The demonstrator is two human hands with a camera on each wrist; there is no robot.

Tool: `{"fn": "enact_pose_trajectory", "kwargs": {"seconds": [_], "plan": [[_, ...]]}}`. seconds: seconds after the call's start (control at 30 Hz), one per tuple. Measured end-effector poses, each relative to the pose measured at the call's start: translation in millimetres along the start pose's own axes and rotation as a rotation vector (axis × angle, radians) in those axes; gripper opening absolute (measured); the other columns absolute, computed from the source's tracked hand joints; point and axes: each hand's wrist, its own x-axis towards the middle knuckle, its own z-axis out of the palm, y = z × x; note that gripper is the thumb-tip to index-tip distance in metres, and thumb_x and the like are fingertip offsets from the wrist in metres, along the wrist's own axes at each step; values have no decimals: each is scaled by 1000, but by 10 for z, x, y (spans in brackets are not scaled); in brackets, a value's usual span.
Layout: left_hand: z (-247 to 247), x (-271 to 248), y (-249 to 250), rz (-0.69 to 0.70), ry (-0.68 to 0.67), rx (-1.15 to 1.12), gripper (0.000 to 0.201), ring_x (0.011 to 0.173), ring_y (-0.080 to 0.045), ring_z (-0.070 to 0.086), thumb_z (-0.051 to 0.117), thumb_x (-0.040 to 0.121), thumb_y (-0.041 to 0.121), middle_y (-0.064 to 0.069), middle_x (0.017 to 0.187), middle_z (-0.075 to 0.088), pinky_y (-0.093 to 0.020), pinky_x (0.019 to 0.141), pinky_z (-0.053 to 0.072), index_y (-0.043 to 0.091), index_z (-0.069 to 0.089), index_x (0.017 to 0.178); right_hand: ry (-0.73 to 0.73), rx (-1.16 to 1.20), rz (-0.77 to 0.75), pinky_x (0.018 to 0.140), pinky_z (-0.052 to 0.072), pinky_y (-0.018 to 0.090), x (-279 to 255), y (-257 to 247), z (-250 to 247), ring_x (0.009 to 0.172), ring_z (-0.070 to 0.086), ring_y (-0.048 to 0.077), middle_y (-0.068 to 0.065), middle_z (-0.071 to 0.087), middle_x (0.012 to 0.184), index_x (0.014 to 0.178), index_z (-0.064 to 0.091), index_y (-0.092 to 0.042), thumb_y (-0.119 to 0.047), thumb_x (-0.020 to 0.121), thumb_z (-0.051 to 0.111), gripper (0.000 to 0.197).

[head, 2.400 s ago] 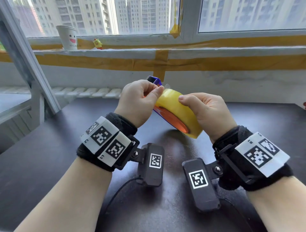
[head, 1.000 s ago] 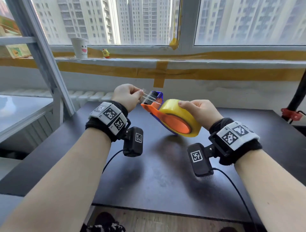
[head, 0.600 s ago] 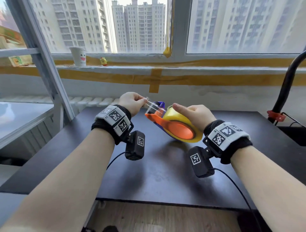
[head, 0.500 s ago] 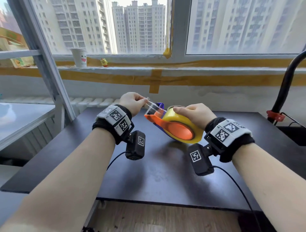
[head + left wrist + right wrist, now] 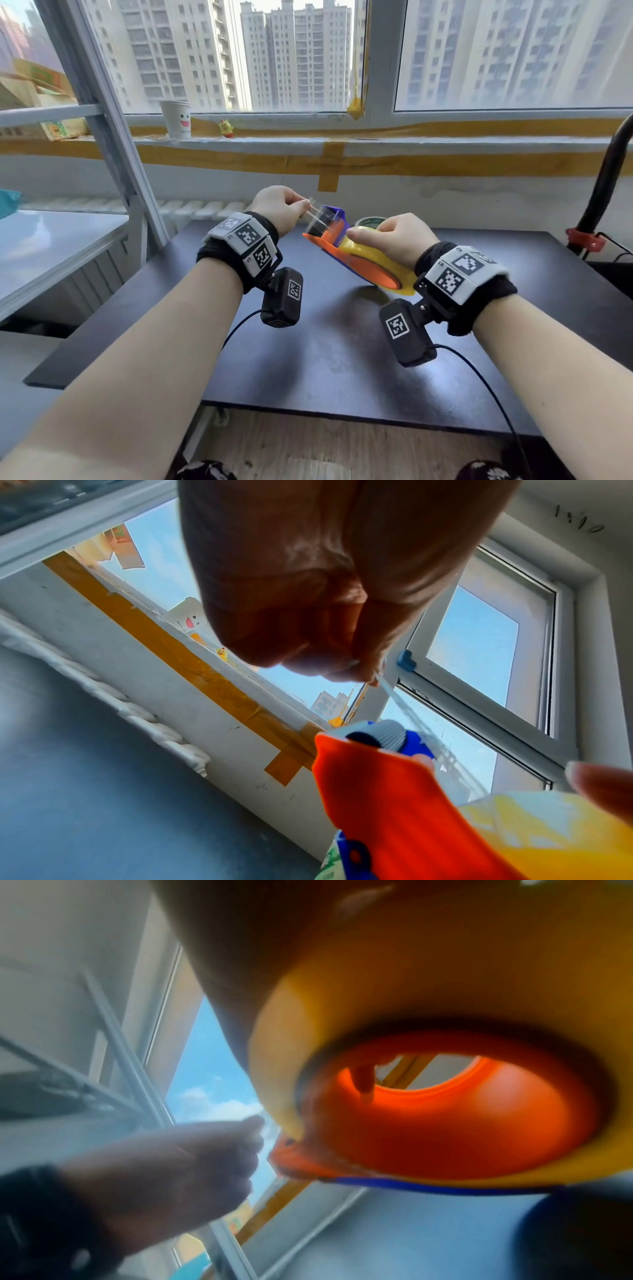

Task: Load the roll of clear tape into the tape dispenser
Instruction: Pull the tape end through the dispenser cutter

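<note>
far left on the sill there's a paper cup (image 5: 175, 119) with a smiley and a tiny yellow toy (image 5: 225, 128) just beside it. then the left hand (image 5: 279, 209), fingers curled, pinching the free end of the clear tape strip (image 5: 320, 219) and holding it out taut from the front of the dispenser. wrist cam shows the pinch pretty well, the strip (image 5: 404, 710) runs from the fingertips down past the little roller. the dispenser (image 5: 329, 240) is orange and blue, tilted up off the dark bench (image 5: 325, 359), nose toward the left hand. the yellowish tape roll (image 5: 373, 255) sits on the dispenser's orange hub (image 5: 462, 1118). the right hand (image 5: 399, 240) is wrapped over the top of the roll, thumb lying along its rim, gripping it. behind that hand there's another roll (image 5: 371, 221) lying on the bench. far right a black pole (image 5: 606, 178) with a red clamp.
</note>
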Motion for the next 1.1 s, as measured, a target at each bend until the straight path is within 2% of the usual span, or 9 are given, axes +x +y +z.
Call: {"fn": "enact_pose_trajectory", "kwargs": {"seconds": [0.2, 0.37, 0.5, 0.6, 0.77, 0.87, 0.93, 1.03, 1.1], "plan": [[-109, 95, -42, -51, 100, 14, 28, 102, -30, 62, 51, 92, 25, -14, 106, 70, -28, 78, 42, 7, 71, 102, -87, 58, 19, 58, 34, 29, -8, 37, -60, 64, 46, 20, 4, 48, 65, 67, 61, -11, -48, 77, 64, 38], [-141, 138, -104, -81, 83, 46, 28, 103, -29, 62, 51, 92, 25, -13, 108, 70, -29, 82, 44, 7, 70, 102, -99, 100, 21, 58, 32, 30, 4, 62, -95, 63, 44, 19, 4, 47, 67, 72, 62, -12, -39, 76, 66, 27], [-125, 143, -28, -50, 104, 51, 28, 105, -27, 62, 51, 93, 24, -12, 110, 70, -29, 83, 44, 6, 70, 103, -88, 156, 12, 58, 27, 31, -10, 52, -86, 65, 38, 20, 9, 43, 72, 74, 61, -13, -41, 65, 62, 30], [-120, 165, 15, -57, 58, 108, 30, 94, -27, 61, 50, 93, 24, -15, 109, 70, -29, 79, 43, 6, 71, 105, -48, 150, -10, 60, 28, 31, -23, 65, -59, 67, 39, 21, 9, 43, 71, 73, 60, -12, -44, 57, 53, 36], [-105, 178, -6, -100, -61, 285, 32, 85, -25, 55, 49, 93, 25, -15, 107, 71, -26, 73, 38, 8, 72, 107, -27, 91, -34, 60, 33, 31, -29, 114, -14, 68, 44, 22, 7, 46, 67, 73, 61, -3, -45, 58, 49, 46], [-95, 181, -37, -138, -110, 338, 32, 78, -25, 52, 50, 92, 24, -15, 89, 66, -27, 71, 39, 6, 73, 105, 8, 55, -61, 63, 36, 31, -5, 149, 22, 73, 49, 23, 10, 53, 74, 83, 65, 3, -48, 66, 56, 55], [-99, 181, -51, -145, -117, 355, 32, 80, -25, 53, 50, 92, 24, -12, 87, 64, -28, 71, 39, 6, 73, 106, 44, 6, -91, 64, 37, 31, -3, 162, 62, 73, 50, 24, 10, 54, 72, 80, 65, 3, -45, 75, 64, 48], [-112, 177, -57, -123, -96, 367, 32, 95, -30, 60, 49, 93, 24, -15, 107, 70, -28, 75, 40, 9, 71, 109, 23, -95, -128, 58, 35, 31, -22, 164, 133, 69, 48, 24, 6, 47, 63, 65, 57, -5, -45, 74, 67, 42], [-102, 167, -69, -120, -89, 380, 32, 101, -31, 61, 49, 93, 24, -15, 113, 70, -28, 76, 40, 9, 71, 110, 0, -130, -145, 60, 37, 32, -38, 159, 168, 71, 50, 25, 6, 48, 63, 63, 55, -9, -44, 73, 68, 38]]}}
